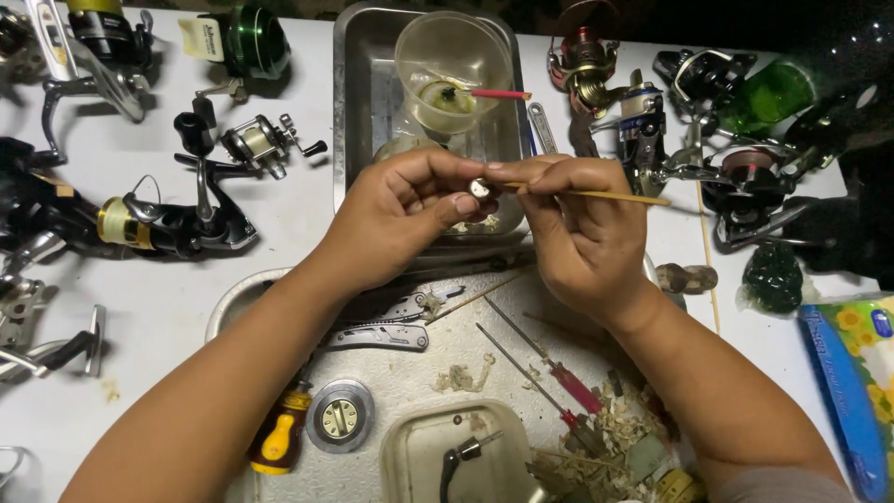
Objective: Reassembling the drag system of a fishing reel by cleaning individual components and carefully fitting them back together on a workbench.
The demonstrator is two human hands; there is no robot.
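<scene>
White table [279,233] cluttered; left hand [410,210] pinches small part [480,189], maybe metal; right hand [582,233] grips stick [615,196]

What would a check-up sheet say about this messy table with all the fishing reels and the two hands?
Surface: white table, with a metal tray at the far side and a round tray near the person.
Job's things: small metal part, thin wooden stick.
Clutter: fishing reels, folding multi-tool, red-handled screwdrivers, plastic cup, tissue pack.
Grippers: left hand pinches the small metal part; right hand holds the thin wooden stick against it.
Cables: nothing seen.
Surroundings: dark beyond the table's far edge.
</scene>
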